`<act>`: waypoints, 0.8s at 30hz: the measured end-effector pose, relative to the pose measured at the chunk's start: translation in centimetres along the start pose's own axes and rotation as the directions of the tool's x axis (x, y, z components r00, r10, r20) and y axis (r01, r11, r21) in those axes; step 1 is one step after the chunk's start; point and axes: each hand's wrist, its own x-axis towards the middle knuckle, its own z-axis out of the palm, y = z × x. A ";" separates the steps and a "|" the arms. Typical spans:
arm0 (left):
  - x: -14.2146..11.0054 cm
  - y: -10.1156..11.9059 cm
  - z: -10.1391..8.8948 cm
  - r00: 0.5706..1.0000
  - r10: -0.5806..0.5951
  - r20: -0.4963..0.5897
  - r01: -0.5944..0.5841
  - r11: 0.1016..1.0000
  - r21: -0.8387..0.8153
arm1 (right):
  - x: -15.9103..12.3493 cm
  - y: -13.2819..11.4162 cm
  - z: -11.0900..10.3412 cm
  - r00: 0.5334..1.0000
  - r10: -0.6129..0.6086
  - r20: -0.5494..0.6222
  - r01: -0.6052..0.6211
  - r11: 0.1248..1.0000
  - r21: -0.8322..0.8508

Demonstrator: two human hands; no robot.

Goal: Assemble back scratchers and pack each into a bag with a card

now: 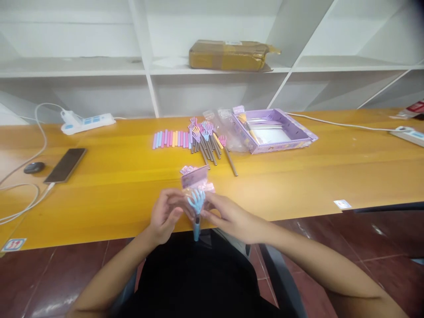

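Observation:
A light-blue back scratcher point(197, 204) with a hand-shaped head stands in front of my body at the table's near edge, its blue handle pointing down toward me. My right hand point(233, 219) pinches it from the side near the neck. Just left of it, my left hand point(166, 217) has its thumb apart and its fingers reaching behind the scratcher; the fingertips are partly hidden and blurred. Beyond my fingers lies a pink-purple card package point(194, 177) with small pink printed pieces around it.
Farther back lie a pile of back scratchers point(207, 139) with metal rods and a row of coloured handle tubes point(171, 138). A purple tray point(281, 145) stands right of clear bags point(228, 128). At left are a phone point(65, 165), a mouse point(34, 168) and a power strip point(89, 123).

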 end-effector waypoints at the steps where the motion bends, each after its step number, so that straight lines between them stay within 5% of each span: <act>1: 0.3 0.1 0.1 0.999 -0.029 0.016 0.029 1.000 -0.001 | 0.6 0.3 -0.2 0.999 0.028 -0.021 -0.027 0.998 0.053; 5: 1.2 0.5 0.4 0.982 -0.188 -0.008 0.187 0.967 0.172 | 2.5 2.2 -0.8 0.985 0.130 -0.114 -0.089 0.945 0.313; 8: 1.4 0.7 0.4 0.954 -0.295 0.053 0.270 0.924 0.271 | 3.5 3.2 -4.3 0.944 0.169 -0.285 -0.071 0.944 0.323; 12: 1.3 0.7 0.5 0.927 -0.353 0.126 0.280 0.876 0.392 | 4.9 3.3 -14.5 0.824 0.161 -0.544 0.001 0.958 0.285; 14: 1.3 0.7 0.6 0.920 -0.361 0.151 0.264 0.857 0.442 | 5.8 3.1 -21.0 0.706 0.104 -0.700 0.014 0.987 0.161; 16: 1.3 0.7 0.7 0.917 -0.364 0.162 0.248 0.839 0.484 | 7.0 3.1 -27.0 0.569 0.069 -0.820 -0.150 0.989 -0.020; 19: 1.3 0.7 0.7 0.913 -0.370 0.169 0.235 0.818 0.524 | 8.7 4.3 -33.0 0.474 0.101 -0.875 -0.426 0.896 -0.127; 22: 1.2 0.8 0.6 0.912 -0.373 0.171 0.229 0.808 0.544 | 9.3 7.6 -34.3 0.446 0.172 -0.878 -0.725 0.645 -0.242; 24: 1.2 0.9 0.6 0.906 -0.386 0.177 0.233 0.801 0.552 | 9.1 10.5 -33.6 0.482 0.251 -0.840 -0.822 0.462 -0.334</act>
